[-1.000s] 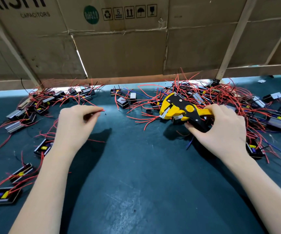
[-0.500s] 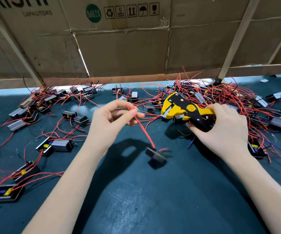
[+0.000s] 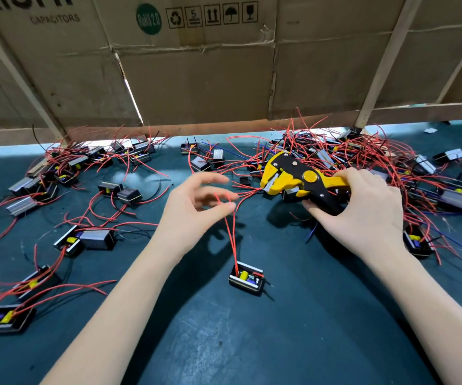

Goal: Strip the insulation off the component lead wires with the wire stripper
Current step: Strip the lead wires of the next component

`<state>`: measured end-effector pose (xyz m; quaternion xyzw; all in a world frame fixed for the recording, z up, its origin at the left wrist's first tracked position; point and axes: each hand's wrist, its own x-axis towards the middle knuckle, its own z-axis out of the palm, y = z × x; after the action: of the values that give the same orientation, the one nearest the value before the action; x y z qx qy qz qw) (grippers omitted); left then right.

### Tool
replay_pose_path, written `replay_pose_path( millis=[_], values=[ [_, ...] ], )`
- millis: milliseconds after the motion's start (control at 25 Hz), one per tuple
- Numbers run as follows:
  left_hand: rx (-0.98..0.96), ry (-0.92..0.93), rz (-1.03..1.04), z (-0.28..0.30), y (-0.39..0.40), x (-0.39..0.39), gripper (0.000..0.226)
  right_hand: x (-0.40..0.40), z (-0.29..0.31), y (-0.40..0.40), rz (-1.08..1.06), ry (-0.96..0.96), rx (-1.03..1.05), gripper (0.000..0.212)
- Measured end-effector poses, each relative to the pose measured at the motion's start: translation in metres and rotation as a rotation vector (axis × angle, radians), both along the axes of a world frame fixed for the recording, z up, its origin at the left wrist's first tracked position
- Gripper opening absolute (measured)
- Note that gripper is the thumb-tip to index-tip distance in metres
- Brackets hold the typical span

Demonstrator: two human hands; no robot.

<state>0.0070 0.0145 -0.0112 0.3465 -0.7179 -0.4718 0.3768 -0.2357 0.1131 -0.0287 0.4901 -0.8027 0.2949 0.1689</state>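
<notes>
While flattened cardboard boxes wall off the back, a dark green tabletop holds heaps of small black parts trailing red wires. Since half a second ago, the left hand has loosened, fingers spread, red lead wires against its thumb; their component now lies nearer. The right hand still grips the yellow wire stripper.

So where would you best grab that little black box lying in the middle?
Probably by the two long black side walls of the small open-topped black component box, from above: its red lead wires leave the far-left corner upward, so the sides stay free.
</notes>
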Motion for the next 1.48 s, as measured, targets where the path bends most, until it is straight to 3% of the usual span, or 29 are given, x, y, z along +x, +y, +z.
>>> replay_pose_path(
  millis=[80, 160, 200, 320, 440, 560, 680, 840, 920, 1000, 1080, 1280, 1480],
  values=[
    [-0.366, -0.183, 0.131, 0.005, -0.001, 0.005, 0.057, -0.001, 0.0, 0.0, -0.006, -0.005, -0.006, 0.058],
    [-0.698, -0.295, 0.09, 0.012, 0.001, 0.009, 0.051, -0.001, 0.0, 0.0, 0.002, -0.004, -0.013, 0.058],
    [-0.752, -0.319, -0.008, 0.016, 0.003, 0.01, 0.043, -0.001, 0.0, 0.0, 0.003, -0.001, -0.009, 0.057],
    [-0.666, -0.462, -0.338, 0.019, 0.01, 0.011, 0.027, -0.001, -0.001, 0.0, -0.009, 0.012, 0.021, 0.057],
    [-0.538, -0.593, -0.531, 0.015, 0.019, 0.007, 0.02, -0.002, -0.001, -0.001, -0.004, 0.011, 0.015, 0.057],
    [-0.67, -0.675, -0.474, 0.008, 0.021, 0.003, 0.04, -0.002, -0.001, 0.0, -0.004, 0.016, 0.019, 0.057],
    [-0.815, -0.704, -0.314, 0.007, 0.018, 0.001, 0.034, -0.003, -0.002, -0.001, -0.014, 0.024, 0.042, 0.057],
    [-0.434, -0.502, -0.541, 0.01, 0.023, 0.001, 0.024, -0.003, -0.001, -0.001, -0.014, 0.021, 0.039, 0.056],
    [-0.308, -0.552, -0.634, 0.009, 0.028, 0.001, 0.032, -0.002, -0.001, -0.001, -0.012, 0.019, 0.038, 0.055],
    [-0.299, -0.585, -0.675, 0.005, 0.032, -0.004, 0.03, -0.003, -0.002, 0.0, -0.015, 0.022, 0.042, 0.055],
    [-0.373, -0.571, -0.623, 0.001, 0.032, -0.009, 0.028, -0.003, -0.001, 0.0, -0.015, 0.023, 0.041, 0.056],
    [-0.705, -0.62, -0.241, -0.011, 0.026, -0.016, 0.027, -0.003, -0.002, 0.0, -0.017, 0.025, 0.047, 0.057],
    [-0.556, -0.46, -0.169, -0.021, 0.027, -0.023, 0.015, -0.003, -0.002, -0.001, -0.014, 0.04, 0.059, 0.058]
  ],
)
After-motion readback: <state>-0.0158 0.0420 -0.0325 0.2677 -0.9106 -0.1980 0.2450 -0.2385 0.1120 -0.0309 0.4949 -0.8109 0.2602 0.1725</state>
